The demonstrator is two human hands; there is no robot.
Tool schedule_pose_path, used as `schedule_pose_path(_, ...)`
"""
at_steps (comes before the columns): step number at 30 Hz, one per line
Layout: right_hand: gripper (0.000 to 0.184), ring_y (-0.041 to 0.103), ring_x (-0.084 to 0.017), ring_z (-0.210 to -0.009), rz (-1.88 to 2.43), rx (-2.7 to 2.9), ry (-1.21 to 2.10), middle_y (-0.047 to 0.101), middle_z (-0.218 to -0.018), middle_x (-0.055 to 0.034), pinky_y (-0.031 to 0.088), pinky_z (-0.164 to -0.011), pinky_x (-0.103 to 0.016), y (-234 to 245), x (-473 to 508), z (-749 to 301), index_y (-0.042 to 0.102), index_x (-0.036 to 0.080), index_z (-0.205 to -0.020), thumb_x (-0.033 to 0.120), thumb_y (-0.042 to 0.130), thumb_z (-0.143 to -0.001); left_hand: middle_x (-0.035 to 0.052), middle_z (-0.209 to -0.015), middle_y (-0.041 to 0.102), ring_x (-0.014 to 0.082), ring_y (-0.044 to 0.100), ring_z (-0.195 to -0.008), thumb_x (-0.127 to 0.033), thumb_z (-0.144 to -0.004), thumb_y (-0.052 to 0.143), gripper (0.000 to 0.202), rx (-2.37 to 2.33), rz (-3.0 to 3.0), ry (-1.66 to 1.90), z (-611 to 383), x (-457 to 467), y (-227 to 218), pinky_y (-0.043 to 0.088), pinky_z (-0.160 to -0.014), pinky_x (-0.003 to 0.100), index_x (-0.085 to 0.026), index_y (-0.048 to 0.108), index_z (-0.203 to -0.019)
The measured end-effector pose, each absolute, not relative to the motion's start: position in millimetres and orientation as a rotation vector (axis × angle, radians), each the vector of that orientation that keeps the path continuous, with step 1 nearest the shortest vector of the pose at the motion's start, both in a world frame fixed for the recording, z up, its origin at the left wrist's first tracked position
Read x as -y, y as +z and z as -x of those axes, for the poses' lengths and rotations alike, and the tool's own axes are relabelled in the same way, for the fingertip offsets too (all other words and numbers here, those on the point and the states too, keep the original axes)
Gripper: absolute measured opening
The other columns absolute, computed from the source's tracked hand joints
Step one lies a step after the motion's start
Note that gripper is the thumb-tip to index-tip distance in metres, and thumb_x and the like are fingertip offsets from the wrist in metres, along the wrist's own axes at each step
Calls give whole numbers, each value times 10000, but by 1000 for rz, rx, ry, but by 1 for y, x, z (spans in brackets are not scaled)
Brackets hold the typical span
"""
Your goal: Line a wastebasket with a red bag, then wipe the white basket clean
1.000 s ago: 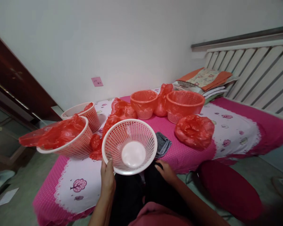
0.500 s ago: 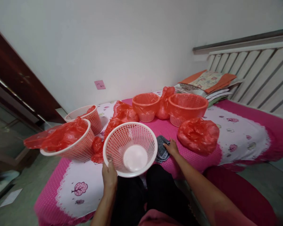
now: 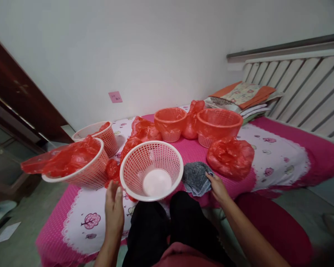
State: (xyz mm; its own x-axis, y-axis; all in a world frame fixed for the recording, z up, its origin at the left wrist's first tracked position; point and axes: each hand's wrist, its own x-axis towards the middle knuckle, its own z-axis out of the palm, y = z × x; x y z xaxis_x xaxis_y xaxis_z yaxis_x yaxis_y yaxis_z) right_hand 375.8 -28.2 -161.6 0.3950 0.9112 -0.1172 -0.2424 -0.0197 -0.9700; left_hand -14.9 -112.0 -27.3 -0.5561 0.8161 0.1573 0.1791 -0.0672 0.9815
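Note:
An empty white mesh basket (image 3: 151, 168) rests at the near edge of the bed, against my knees. My left hand (image 3: 114, 207) is just left of its rim with fingers stretched out, holding nothing. My right hand (image 3: 217, 186) is closed on the edge of a grey cloth (image 3: 195, 177), which lies on the pink bedspread (image 3: 269, 163) right of the basket. A crumpled red plastic bag (image 3: 230, 157) lies just beyond the cloth.
Two white baskets (image 3: 89, 174) with red bags stand at the left, and two orange-lined baskets (image 3: 218, 124) at the back. Loose red bags (image 3: 143, 131) lie between them. Folded bedding (image 3: 241, 96) is stacked by the slatted headboard (image 3: 300, 89). A red cushion (image 3: 272, 218) lies on the floor.
My left hand has let go of the white basket and opened beside it. My right hand reached to the grey cloth, gripped it and pulled it toward the bed's near edge.

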Motion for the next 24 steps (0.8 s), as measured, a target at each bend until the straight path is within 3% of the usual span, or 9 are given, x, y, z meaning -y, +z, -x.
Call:
schedule_pose_path(2,487,808,-291,-921,1138,636,1143,836,-975,-64,659,-886,-433,-135,53,-385,769,227,-1042,515,877,-664,178,-1485,631,341,574,-1419,-537,-965,638,640,-1770,-1235,1828,10,134,-16,392,-1254,538,-188,550,-1494)
schedule_pose_path(4,498,809,-306,-948,1101,634,1204,834,-965,-53,666,-881,-439,-106,77,-391,774,238,-1072,478,916,-660,137,-1381,690,330,649,-1299,-520,-973,632,542,-1722,-1320,1863,-3,157,-2,503,-1150,515,-218,610,-1423)
schedule_pose_path(7,492,806,-320,-981,1105,713,1233,835,-983,-61,662,-886,-453,-63,109,-392,775,245,-1119,501,900,-719,110,-1164,773,325,723,-1088,-539,-883,735,437,-1583,-1333,1566,-31,180,20,578,-1030,470,-224,751,-1186)
schedule_pose_path(9,523,793,-314,-1027,1092,806,1173,832,-1066,-74,641,-927,-451,-36,125,-388,770,256,-1194,527,881,-761,133,-1149,783,335,729,-1068,-572,-828,783,451,-1413,-1286,1266,-50,185,32,591,-995,449,-227,799,-1117)
schedule_pose_path(14,438,765,-275,-969,1053,1142,1166,816,-1051,-71,616,-876,-374,20,147,-349,808,232,-1140,508,860,-804,173,-1301,741,319,712,-1121,-595,-869,770,591,-1101,-1292,950,-88,185,55,605,-884,381,-236,750,-1338)
schedule_pose_path(17,524,747,-278,-953,919,1502,1346,798,-1049,-68,608,-841,-365,39,154,-306,799,222,-1221,499,863,-781,173,-1423,693,358,642,-1311,-615,-813,830,785,-965,-1215,970,-98,189,58,566,-1059,443,-231,658,-1476)
schedule_pose_path(19,659,719,-307,-1070,902,1683,1253,779,-1136,-74,586,-956,-403,45,157,-282,792,246,-1259,473,951,-661,165,-1416,704,365,629,-1343,-653,-817,810,769,-1018,-1092,1017,-97,192,53,529,-1128,470,-217,685,-1438)
schedule_pose_path(21,784,689,-328,-1149,872,1781,1220,760,-1188,-73,554,-1038,-433,47,159,-269,790,264,-1266,466,1014,-543,158,-1392,722,358,657,-1307,-668,-856,762,700,-1116,-930,1042,-93,194,46,546,-1107,472,-207,720,-1380)
schedule_pose_path(24,753,725,-290,-1034,853,1684,1406,774,-1111,-54,597,-928,-403,46,156,-271,786,258,-1247,524,999,-574,156,-1357,743,342,706,-1221,-640,-890,738,642,-1133,-750,1066,-81,193,39,588,-1027,456,-196,726,-1354)
